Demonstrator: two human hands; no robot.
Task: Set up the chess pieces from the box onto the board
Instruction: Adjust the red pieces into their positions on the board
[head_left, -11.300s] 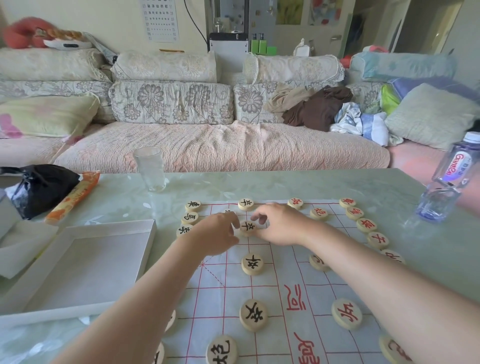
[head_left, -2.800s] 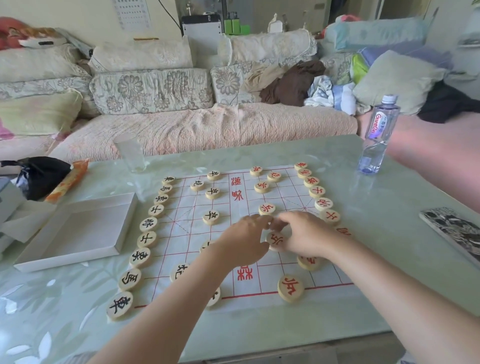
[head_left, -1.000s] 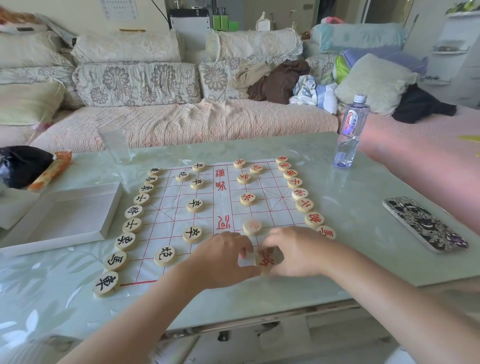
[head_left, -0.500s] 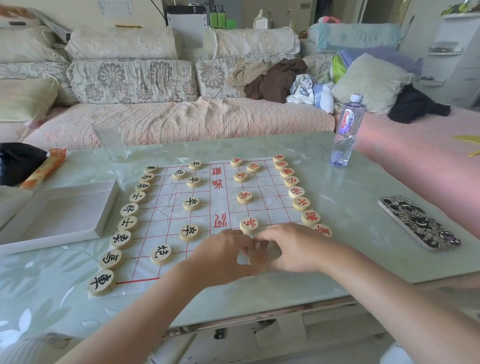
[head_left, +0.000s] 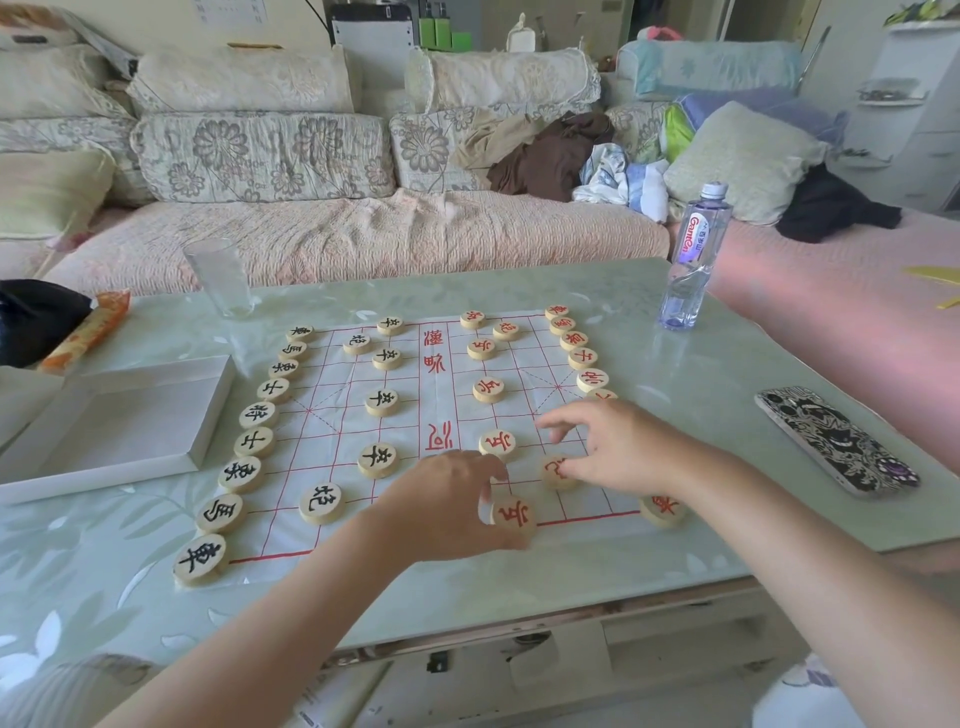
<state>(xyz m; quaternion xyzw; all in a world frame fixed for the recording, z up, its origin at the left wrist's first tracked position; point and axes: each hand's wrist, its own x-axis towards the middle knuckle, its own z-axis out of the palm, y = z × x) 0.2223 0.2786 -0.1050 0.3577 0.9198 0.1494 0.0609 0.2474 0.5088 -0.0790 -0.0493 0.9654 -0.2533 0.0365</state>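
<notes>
Wooden and red-lettered, the round disc (head_left: 514, 515) lies low in the centre of the frame, on the near edge line of the board (head_left: 332, 415). The left hand (head_left: 449, 506) is nearer and pinches its rim. The right hand (head_left: 618, 447), fingers loosely spread, hovers up and to the right, its thumb at another red disc (head_left: 557, 470). Being round, the disc has no long axis to line up.

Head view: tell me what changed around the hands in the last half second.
The hands have parted. The right hand drew away to the right, fingers spread, uncovering a red cannon piece beside its thumb. The left hand pinches a red soldier piece, now in view on the board's near line. The black pieces, white box, water bottle and phone stayed put.
</notes>
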